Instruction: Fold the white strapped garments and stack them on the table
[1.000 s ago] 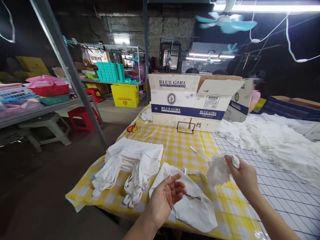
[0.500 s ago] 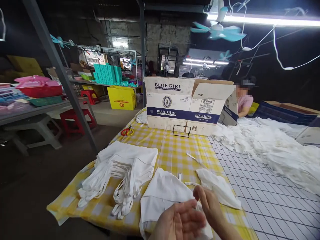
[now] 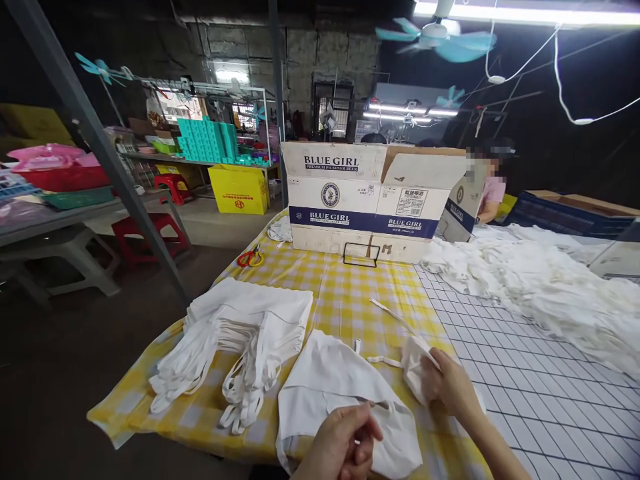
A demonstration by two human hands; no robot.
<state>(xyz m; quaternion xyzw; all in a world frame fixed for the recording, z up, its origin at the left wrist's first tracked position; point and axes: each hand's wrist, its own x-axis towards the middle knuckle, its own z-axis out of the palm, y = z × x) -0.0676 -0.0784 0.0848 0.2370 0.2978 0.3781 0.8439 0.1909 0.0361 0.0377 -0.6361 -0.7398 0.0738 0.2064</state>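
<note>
Hands now apart; BLUE GIRL ctn

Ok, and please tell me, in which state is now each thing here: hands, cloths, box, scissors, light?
Left hand: fingers curled, nothing visible held
Right hand: gripping the small cloth
Small cloth: crumpled
Middle cloth: spread, creased
Cloth stack: layered, straps loose
Box: upright, flaps raised
Scissors: lying down, blades unclear
Light: on

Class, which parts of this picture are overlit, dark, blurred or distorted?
Head view: glare on the tube light; deep shadow on the floor; fan blades smeared; grey post slanting near the edge; a pixelated patch over a person's face.
</note>
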